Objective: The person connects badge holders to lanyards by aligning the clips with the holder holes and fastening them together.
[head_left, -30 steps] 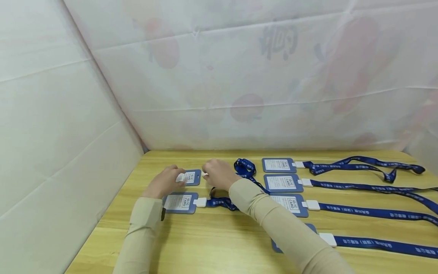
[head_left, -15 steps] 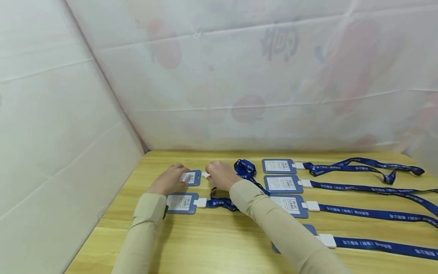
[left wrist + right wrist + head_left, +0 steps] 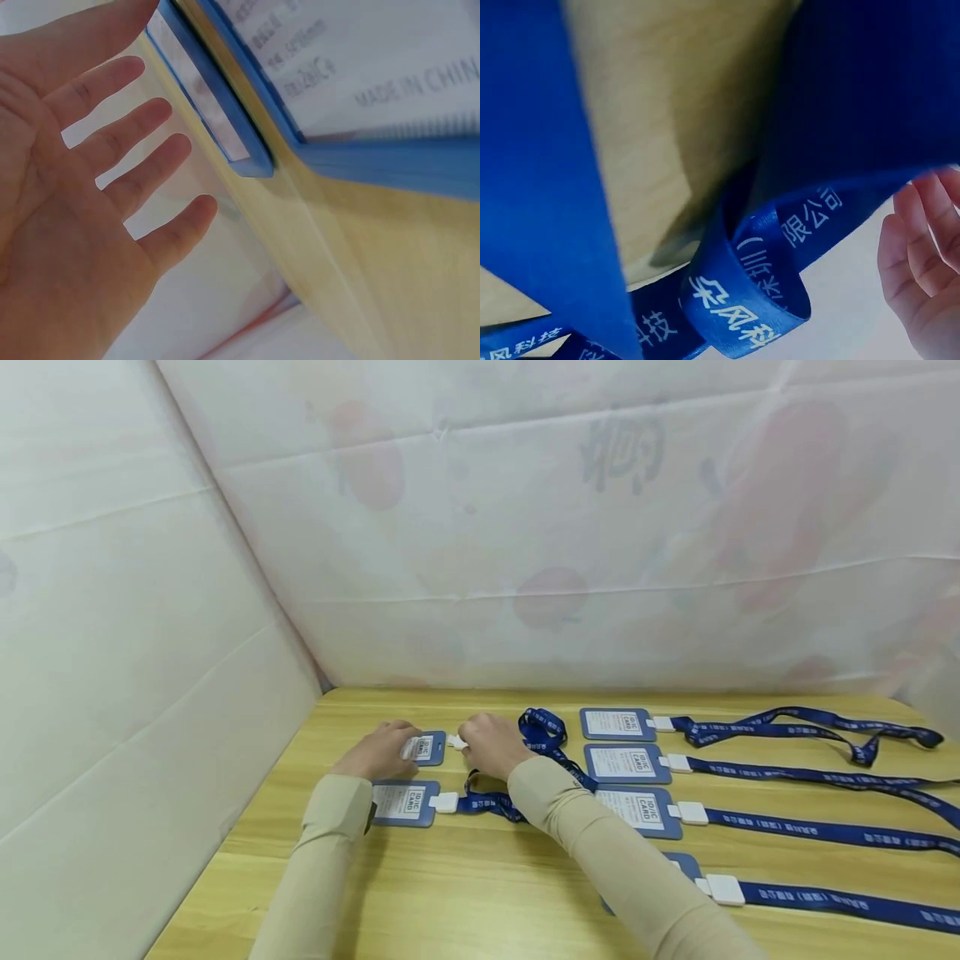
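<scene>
My left hand (image 3: 382, 752) reaches over the left part of a blue ID card holder (image 3: 437, 748) at the back left, fingertips at its edges. In the left wrist view its fingers (image 3: 161, 111) are spread and nearly straight beside that holder (image 3: 214, 94). My right hand (image 3: 491, 745) pinches the white clip (image 3: 455, 742) of a blue lanyard (image 3: 542, 731), just right of the holder's slot. Loops of the lanyard (image 3: 735, 315) hang beside the curled fingers in the right wrist view. Nearer me lies a second card holder (image 3: 405, 803) with its white clip and bunched lanyard.
Several more card holders (image 3: 621, 764) form a column to the right, their lanyards (image 3: 810, 828) stretching rightward. My right sleeve partly covers the nearest ones. White printed sheeting (image 3: 480, 527) rises behind the wooden table (image 3: 450, 893) and on its left side.
The left hand has shifted slightly right over the card holder. The right hand has moved slightly right, and more of the white clip shows. The whole view has drifted a little.
</scene>
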A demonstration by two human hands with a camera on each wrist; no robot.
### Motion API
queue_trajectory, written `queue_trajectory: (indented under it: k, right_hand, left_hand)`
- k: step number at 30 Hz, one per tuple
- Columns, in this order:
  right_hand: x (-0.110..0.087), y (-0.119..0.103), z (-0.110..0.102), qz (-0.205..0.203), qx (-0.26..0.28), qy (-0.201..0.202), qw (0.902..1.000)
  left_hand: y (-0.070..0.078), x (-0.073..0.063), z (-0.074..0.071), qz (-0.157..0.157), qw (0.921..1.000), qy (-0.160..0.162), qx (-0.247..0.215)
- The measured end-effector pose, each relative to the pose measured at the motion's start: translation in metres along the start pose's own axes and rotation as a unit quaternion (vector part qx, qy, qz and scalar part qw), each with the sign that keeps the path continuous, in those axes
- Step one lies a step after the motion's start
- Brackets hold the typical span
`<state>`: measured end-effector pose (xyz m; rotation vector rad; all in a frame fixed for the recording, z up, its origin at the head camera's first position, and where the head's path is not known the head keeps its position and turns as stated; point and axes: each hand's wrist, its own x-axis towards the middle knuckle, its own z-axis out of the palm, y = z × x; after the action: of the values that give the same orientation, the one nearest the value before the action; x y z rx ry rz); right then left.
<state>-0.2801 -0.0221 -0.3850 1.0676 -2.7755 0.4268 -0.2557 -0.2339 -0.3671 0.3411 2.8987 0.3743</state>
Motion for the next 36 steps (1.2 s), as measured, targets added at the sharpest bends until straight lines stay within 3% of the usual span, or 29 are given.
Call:
queue_trajectory:
  k: [12,21,26,36]
  right_hand:
    - [0.0049,0.0039,0.0089,-0.026,-0.049,0.019,0.9983]
    - [0.0059,0.0070,0.0094,-0.014,-0.064,-0.024,0.9976]
    - [0.0064,0.0088,0.0086,-0.007,-0.039,-0.035,0.9986]
    - [0.0091,0.0061,0.0086,0.014,-0.022,-0.077,0.9967]
  left_hand:
    - [-0.0018,0.0037,-0.0020,-0.008,0.9999,-0.011,-0.004]
    - [-0.0045,0.0061,-0.0004,-0.023,0.9992,-0.028,-0.019]
    - [-0.0041,0.0082,-0.0015,-0.030,0.9987,-0.035,-0.022]
    - [-0.0052,0.0087,-0.0011,-0.011,0.9986,-0.038,-0.036]
